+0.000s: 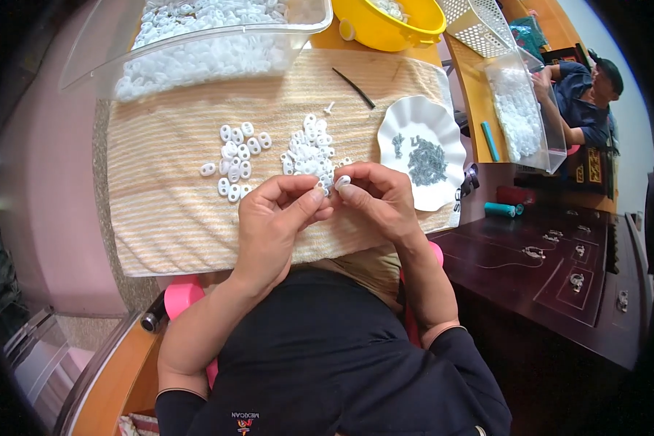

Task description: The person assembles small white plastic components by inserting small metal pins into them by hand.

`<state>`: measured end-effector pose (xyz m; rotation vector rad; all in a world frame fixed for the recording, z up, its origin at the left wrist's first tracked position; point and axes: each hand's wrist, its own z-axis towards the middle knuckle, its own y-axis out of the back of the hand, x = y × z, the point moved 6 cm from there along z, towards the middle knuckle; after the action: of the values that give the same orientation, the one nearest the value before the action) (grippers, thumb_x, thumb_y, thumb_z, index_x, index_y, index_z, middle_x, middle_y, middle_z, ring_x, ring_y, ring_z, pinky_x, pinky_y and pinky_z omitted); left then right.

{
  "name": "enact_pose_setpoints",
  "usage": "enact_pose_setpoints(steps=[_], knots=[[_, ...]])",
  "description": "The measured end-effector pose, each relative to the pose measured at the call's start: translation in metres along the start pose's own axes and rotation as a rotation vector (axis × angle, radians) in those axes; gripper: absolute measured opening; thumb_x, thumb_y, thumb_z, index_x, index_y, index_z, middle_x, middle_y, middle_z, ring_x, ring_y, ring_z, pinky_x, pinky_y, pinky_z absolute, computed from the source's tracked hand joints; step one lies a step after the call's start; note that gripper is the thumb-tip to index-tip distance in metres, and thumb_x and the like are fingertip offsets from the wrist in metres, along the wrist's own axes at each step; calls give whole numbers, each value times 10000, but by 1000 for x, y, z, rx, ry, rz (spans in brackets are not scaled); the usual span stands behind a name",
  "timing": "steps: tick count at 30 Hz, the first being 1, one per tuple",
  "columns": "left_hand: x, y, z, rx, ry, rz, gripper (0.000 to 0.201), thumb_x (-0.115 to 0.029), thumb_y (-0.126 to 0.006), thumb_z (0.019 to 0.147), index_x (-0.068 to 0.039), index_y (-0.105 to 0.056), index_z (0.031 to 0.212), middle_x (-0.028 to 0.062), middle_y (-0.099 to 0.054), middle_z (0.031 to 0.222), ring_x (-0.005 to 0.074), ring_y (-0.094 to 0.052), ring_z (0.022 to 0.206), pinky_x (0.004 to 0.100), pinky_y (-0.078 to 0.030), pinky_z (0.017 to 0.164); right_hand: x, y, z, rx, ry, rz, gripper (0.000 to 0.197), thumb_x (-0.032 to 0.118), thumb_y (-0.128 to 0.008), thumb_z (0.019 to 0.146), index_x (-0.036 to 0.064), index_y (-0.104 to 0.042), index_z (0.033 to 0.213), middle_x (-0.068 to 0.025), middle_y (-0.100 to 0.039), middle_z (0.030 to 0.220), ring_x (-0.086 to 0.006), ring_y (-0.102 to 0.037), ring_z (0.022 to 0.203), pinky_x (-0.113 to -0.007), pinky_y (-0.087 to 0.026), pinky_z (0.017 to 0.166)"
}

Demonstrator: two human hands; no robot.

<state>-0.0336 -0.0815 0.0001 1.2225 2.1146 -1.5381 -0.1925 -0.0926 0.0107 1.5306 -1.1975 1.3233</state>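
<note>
Between the thumb and fingers of my right hand (381,200) is a white oval plastic piece (343,182). My left hand (272,221) is closed in a pinch close beside it; what its fingertips hold is too small to make out. Just beyond my fingers lies a heap of white oval two-hole pieces (309,149). To its left, a looser group of two-hole pieces (232,156) is spread on the striped towel (174,218). Right of my right hand, a white scalloped plate (392,120) carries many small grey, translucent bits (427,163).
A clear bin (291,33) full of white pieces stands at the far left, beside a yellow basin (392,29). A thin black stick (354,89) and a small white part (329,108) lie on the towel. At right, another person (578,102) sits by a clear bin (552,145).
</note>
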Motion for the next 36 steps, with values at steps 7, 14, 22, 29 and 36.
enact_pose_setpoints(steps=[7,14,22,29,36], knots=[[2,2,3,-12,18,18,157,-2,-633,873,59,-600,1014,123,-661,904,151,-660,798,266,-566,743,-3,2,-1,-26,-77,40,279,10,-608,901,-49,-567,1170,-85,-658,945,-128,-632,858,-247,-516,761],[4,4,6,-24,38,40,152,-1,-633,873,56,-606,1012,117,-667,902,143,-658,785,255,-558,734,3,0,0,-45,-69,58,317,-6,-620,885,-59,-554,1190,-99,-659,967,-138,-644,859,-249,-518,767],[5,5,6,-13,59,71,148,10,-616,879,35,-599,1024,121,-671,947,148,-659,795,263,-574,732,2,0,-1,-21,-124,128,322,-18,-607,888,-75,-547,1199,-110,-653,974,-158,-655,857,-255,-525,765],[5,4,5,-4,62,75,148,7,-612,883,37,-599,1027,131,-672,967,147,-660,795,261,-568,737,4,-2,0,-1,-73,114,309,-14,-606,890,-69,-570,1192,-105,-636,965,-161,-660,835,-251,-519,743],[5,2,5,9,56,72,147,7,-612,883,35,-599,1027,117,-669,942,140,-655,799,260,-564,741,5,0,0,12,-54,81,298,-10,-605,890,-68,-581,1181,-103,-632,953,-145,-650,809,-239,-506,713]])
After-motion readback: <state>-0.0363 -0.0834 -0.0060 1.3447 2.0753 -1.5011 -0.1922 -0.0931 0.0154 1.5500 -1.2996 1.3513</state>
